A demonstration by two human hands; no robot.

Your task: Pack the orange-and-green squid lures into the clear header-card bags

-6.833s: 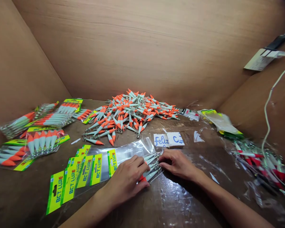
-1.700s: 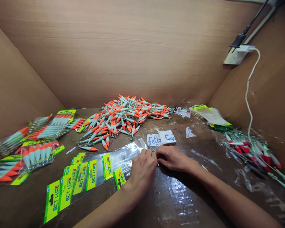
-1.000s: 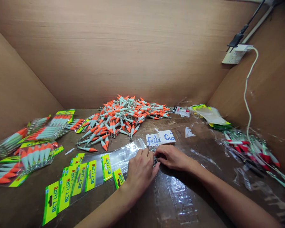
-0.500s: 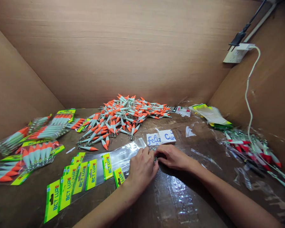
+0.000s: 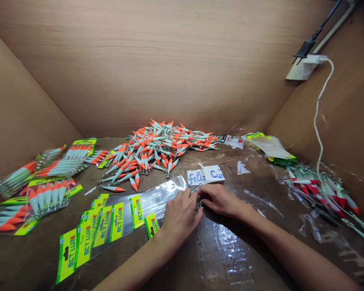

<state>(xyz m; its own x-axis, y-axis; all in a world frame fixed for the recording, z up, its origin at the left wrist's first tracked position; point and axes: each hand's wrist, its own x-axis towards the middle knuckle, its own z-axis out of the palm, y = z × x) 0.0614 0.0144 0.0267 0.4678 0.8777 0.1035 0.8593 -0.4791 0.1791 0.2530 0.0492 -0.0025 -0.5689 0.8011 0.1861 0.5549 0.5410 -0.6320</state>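
Note:
Near the middle of the table my left hand [image 5: 183, 212] is closed, back of the hand up, around a bunch of fishing lures. Only their silvery hooks [image 5: 197, 205] show at its thumb side; the bodies are hidden under the fingers. Facing it from the right, my right hand [image 5: 217, 199] has its fingers curled in a pinch against those hooks. Left of my hands, several clear plastic bags [image 5: 117, 222] with yellow-green BCT LURE headers lie overlapping in a fan. Just beyond my fingers sits a white block with blue handwriting [image 5: 214, 173].
A heap of orange-and-white lures [image 5: 157, 147] stands at the back. Filled lure packs [image 5: 50, 194] lie on the left. More header bags [image 5: 269, 147] and red-and-white lures [image 5: 321, 188] are on the right, below a white cable [image 5: 316, 121]. Plastic scraps [image 5: 262, 202] lie nearby.
My right hand has shifted very slightly, and a little more of the hooks shows between my hands. The left hand stays almost still. Everything else looks unchanged.

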